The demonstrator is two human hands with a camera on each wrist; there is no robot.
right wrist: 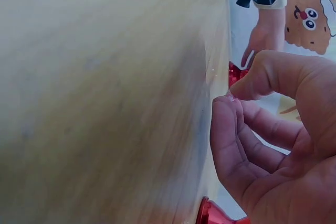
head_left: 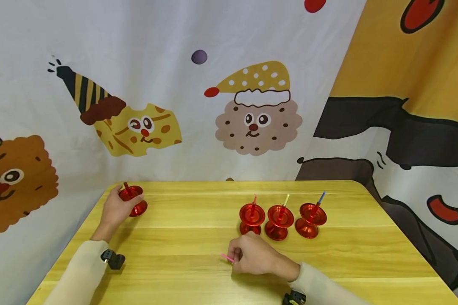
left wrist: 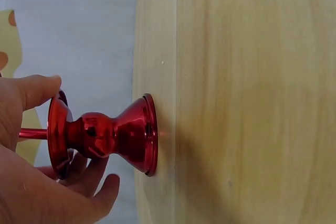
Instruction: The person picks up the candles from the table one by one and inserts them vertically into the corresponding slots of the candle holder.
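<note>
At the table's back left, my left hand [head_left: 115,208] grips a shiny red metal candle holder [left wrist: 134,137] by its dished rim, thumb on one side and fingers around the other. A narrow red tube [left wrist: 32,134] rises from its middle. In the head view, my right hand [head_left: 255,256] pinches a thin pink candle [head_left: 227,258] between thumb and forefinger, low over the table. Just beyond that hand stand three similar holders: the left one [head_left: 252,215] with a pink candle [head_left: 255,199], the middle one [head_left: 279,216] with a yellow candle [head_left: 286,200], the right one [head_left: 313,214] with a blue candle [head_left: 321,198].
The yellow wood-grain table [head_left: 183,237] has a rounded back corner at the right. Behind it hangs a white curtain [head_left: 191,127] printed with cartoon biscuits and cheese. Dark wrist cameras [head_left: 114,259] sit on both sleeves.
</note>
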